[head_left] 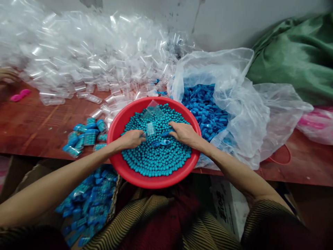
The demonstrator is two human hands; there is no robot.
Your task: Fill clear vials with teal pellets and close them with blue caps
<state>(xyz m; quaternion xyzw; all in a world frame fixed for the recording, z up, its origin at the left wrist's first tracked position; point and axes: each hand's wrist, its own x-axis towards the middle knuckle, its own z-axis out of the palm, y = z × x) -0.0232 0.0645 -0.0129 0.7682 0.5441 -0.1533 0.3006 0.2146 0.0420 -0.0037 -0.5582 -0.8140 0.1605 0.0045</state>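
A round red plastic basin [154, 182] full of small teal beads [156, 161] was set at the near edge of the reddish tabletop [28, 128]. The left hand [133, 139] was held over the beads at the basin's nine o'clock, its fingers narrowly curled; whether anything was gripped could not be told. The right hand [183, 133] was held at three o'clock, its fingers drawn close by a blue plastic piece [166, 133], though a pinch could not be confirmed. A small clear plastic container [150, 128] was seen on the beads between the hands. At two o'clock, a heap of blue pieces [204, 107] was bagged in translucent plastic [241, 114]; at nine, blue-ended containers of beads [90, 133] were piled. The step in hand was judged to be filling; next, a blue piece would probably need aligning with a filled container.
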